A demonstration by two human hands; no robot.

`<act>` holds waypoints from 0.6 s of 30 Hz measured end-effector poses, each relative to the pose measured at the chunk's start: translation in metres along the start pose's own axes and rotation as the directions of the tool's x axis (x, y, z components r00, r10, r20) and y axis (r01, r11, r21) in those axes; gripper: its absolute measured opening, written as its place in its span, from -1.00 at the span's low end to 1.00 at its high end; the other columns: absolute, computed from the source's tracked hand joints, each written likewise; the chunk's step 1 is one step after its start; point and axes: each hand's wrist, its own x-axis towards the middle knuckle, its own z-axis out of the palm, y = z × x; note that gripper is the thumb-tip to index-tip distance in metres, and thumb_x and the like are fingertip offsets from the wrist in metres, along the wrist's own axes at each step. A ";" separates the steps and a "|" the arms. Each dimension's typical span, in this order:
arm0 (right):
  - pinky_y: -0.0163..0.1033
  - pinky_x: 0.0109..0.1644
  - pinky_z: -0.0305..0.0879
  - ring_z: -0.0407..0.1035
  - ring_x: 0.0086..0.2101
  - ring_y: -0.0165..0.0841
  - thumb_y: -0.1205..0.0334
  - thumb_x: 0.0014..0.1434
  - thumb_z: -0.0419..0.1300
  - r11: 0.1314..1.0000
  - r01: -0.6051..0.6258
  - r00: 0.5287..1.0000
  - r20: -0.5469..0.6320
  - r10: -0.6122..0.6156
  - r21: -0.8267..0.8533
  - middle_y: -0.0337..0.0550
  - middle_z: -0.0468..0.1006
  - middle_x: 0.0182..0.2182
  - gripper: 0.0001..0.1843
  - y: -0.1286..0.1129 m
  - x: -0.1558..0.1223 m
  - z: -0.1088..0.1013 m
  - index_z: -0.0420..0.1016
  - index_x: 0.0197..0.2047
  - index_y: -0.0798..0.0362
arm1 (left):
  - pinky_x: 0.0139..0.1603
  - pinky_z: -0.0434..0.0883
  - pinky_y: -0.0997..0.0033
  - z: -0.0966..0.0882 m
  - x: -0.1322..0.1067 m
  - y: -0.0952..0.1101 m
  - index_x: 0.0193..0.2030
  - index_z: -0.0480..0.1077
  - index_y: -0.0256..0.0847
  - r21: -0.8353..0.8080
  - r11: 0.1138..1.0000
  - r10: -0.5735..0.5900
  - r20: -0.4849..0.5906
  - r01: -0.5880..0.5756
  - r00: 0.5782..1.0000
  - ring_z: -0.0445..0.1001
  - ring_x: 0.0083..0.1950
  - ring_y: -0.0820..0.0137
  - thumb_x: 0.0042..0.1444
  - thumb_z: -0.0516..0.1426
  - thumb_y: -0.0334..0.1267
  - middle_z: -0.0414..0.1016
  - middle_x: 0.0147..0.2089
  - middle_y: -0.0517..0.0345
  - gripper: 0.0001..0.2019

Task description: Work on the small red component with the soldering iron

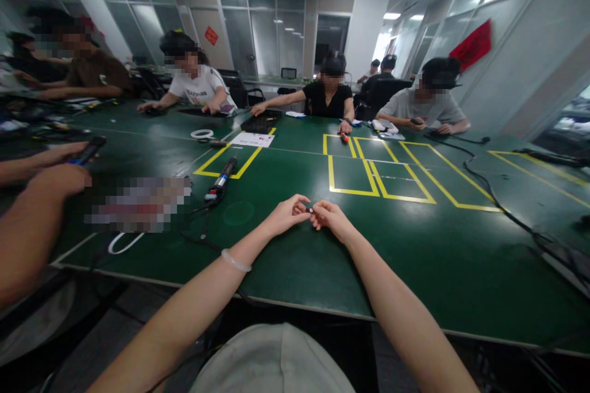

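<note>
Both my hands meet over the green table [295,264], fingertips close together around a small dark piece [310,210] with a light spot on it. It is too small for me to tell its kind. My right hand [329,218] pinches the piece between thumb and fingers. My left hand [291,215] has its thumb and forefinger at the piece's other side, curled towards it; they seem to touch it. A pale bangle [236,261] circles my left wrist.
An electric screwdriver [224,179] lies to the left, its cable trailing on the table. Yellow tape outlines [354,192] mark the tabletop ahead. A black cable [488,187] runs along the right. At the far left a co-worker's hands [62,181] hold a dark device; several people sit opposite.
</note>
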 end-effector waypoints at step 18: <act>-0.37 -0.44 0.31 0.37 -0.47 -0.47 0.11 -0.01 0.30 0.959 0.201 0.979 0.021 -0.200 -0.200 -0.27 0.45 -0.41 -0.66 0.005 0.004 -0.002 0.33 -0.21 0.05 | -0.24 0.37 0.43 -0.002 0.002 -0.005 -0.19 0.36 -0.25 -0.018 1.000 -0.004 -0.069 0.003 0.998 0.47 -0.27 0.42 0.04 0.20 -0.18 0.51 -0.24 0.09 -0.76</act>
